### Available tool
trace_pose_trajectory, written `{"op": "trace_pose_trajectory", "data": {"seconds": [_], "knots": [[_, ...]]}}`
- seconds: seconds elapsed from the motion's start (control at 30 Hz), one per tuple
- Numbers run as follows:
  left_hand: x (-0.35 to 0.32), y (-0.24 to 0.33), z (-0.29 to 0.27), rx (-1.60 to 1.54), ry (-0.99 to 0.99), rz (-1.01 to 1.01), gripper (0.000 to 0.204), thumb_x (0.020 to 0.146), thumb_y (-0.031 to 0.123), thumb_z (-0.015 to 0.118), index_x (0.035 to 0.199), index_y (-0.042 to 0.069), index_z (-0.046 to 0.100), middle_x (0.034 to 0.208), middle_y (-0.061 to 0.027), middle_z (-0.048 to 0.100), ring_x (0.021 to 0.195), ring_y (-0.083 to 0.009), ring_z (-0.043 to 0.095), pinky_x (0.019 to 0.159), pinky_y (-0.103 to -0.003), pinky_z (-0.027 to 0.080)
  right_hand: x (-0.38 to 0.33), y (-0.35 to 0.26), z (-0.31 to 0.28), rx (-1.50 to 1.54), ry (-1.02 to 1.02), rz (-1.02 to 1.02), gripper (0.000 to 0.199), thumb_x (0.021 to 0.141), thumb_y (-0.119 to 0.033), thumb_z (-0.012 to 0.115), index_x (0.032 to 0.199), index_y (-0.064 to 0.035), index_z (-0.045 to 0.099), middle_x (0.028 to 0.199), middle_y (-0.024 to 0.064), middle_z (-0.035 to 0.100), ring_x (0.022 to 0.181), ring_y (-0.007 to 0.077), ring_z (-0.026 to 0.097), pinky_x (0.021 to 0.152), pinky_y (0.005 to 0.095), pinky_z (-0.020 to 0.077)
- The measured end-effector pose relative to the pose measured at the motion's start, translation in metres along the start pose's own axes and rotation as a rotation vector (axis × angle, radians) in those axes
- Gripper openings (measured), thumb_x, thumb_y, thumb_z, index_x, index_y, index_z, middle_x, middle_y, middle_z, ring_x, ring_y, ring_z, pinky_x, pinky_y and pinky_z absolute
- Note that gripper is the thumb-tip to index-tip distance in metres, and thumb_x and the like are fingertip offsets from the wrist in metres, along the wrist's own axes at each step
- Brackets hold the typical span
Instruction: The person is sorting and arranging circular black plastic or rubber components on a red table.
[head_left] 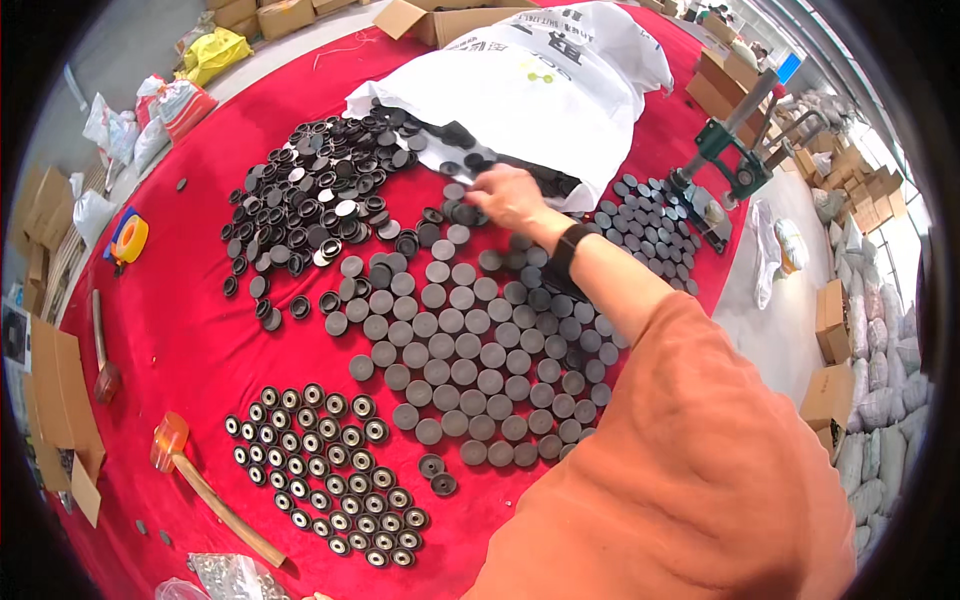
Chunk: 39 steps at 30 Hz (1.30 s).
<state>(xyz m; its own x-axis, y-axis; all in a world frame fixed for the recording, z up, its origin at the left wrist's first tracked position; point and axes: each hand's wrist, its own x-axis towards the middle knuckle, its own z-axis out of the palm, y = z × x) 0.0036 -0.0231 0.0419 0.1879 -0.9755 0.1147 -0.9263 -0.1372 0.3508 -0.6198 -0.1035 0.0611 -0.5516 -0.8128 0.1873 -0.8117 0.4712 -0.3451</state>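
My right hand [508, 203] reaches forward to the near edge of a white woven sack [560, 80], its wrist in a dark band. Its fingers bend down among round black plastic caps [466, 213]; they are blurred, and whether they grip one is hidden. A loose heap of black caps [310, 190] spreads left of the sack's mouth. Below my right arm, many dark grey discs [440, 346] lie flat side by side in rows. Of my left hand [318, 597] only a sliver of skin shows at the lower edge.
Black rings with metal centres [340, 485] stand in rows at the near left. Beside them lies a mallet with an orange head [170, 440]. Another hammer [105, 380] and a yellow tape roll [130, 240] lie left. A green hand press [735, 160] stands right on the red cloth [210, 330].
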Motion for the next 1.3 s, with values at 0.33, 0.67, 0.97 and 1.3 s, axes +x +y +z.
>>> {"op": "trace_pose_trajectory", "data": {"seconds": [0.33,0.67,0.97,1.3], "knots": [[0.001,0.005,0.0,0.008,-0.013,-0.018,0.025,0.082,0.026,0.057,0.084,0.001,0.057,0.086,-0.0195,0.056,0.081,-0.0357,0.053,0.074,-0.044,0.042,0.054,-0.044,0.024,-0.118,-0.223,-0.22,0.031,0.074,-0.033,0.068,0.094,-0.0102,0.068,0.088,0.0138,0.064,0.086,0.0292,0.061,0.075,0.0373,0.0483],[0.0,-0.003,0.003,-0.007,0.021,0.039,0.023,0.082,0.024,0.058,0.084,0.002,0.056,0.085,-0.0189,0.055,0.08,-0.0356,0.052,0.073,-0.044,0.042,0.003,-0.058,0.031,-0.047,-0.262,-0.185,0.022,0.068,-0.017,0.07,0.083,-0.002,0.064,0.083,0.0181,0.065,0.085,0.0342,0.062,0.074,0.0404,0.0501],[0.001,-0.002,0.004,0.01,0.039,0.043,0.022,0.081,0.024,0.059,0.084,0.003,0.056,0.083,-0.0179,0.056,0.078,-0.0346,0.053,0.071,-0.043,0.043,-0.005,-0.045,0.037,0.106,0.0,-0.479,0.021,0.07,-0.01,0.067,0.09,-0.0064,0.061,0.085,0.0114,0.061,0.076,0.028,0.061,0.069,0.0348,0.0493],[0.001,-0.003,0.004,0.007,0.017,0.02,0.022,0.082,0.022,0.058,0.084,0.0,0.057,0.083,-0.0184,0.056,0.079,-0.0343,0.053,0.071,-0.042,0.043,-0.007,0.009,-0.008,1.151,-0.154,0.625,0.029,0.079,-0.027,0.068,0.097,-0.0049,0.065,0.078,0.0054,0.063,0.066,0.0138,0.058,0.06,0.029,0.0498]]}}
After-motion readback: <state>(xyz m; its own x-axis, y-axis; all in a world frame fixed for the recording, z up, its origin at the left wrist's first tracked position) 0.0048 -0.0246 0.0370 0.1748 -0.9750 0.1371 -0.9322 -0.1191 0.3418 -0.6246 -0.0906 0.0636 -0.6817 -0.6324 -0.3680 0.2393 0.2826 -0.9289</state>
